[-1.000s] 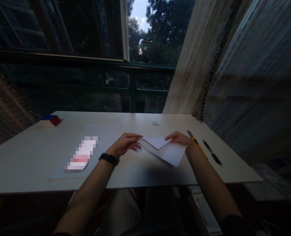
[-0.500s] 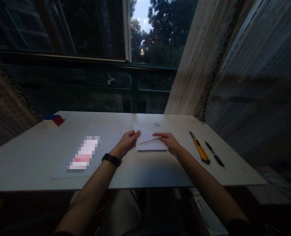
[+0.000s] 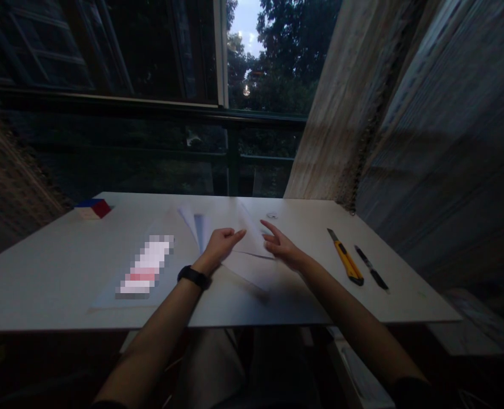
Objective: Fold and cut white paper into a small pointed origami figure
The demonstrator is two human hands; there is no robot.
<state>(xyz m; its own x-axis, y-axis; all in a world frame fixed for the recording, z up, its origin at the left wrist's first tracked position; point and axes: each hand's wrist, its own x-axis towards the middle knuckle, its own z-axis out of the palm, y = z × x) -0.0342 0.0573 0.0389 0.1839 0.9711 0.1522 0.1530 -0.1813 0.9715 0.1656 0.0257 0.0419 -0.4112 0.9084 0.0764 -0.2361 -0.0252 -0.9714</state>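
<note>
1. Window: beyond the paper, perhaps serving as the light for close handwork.
2. Desk: beneath the paper, a flat support for it.
3. Sheet: flat, left of the paper, which probably gives the paper room of its own.
4. Paper: mid-desk, between the two hands, blurred, its layers slanting apart. Pale flaps stand just left of it; I cannot tell whether they belong to it or to the sheet.
5. Left hand: at the paper's left side, thumb stretched out, likely steadying that side. Whether it pinches, I cannot tell.
6. Right hand: at the paper's right edge, forefinger spread, other fingers bent, which suggests light guiding. Its thumb is unclear, so I cannot tell whether it pinches.
7. Pixelated item: on the sheet, left of the paper.
8. Knife: right of the paper, blade pointing away from the person, presumably for safety.
9. Pen: farther right of the paper, beside the knife, probably parked with it.
10. Block: far left of the paper, seemingly out of the way.
11. Small object: just beyond the paper, too small to identify.
</note>
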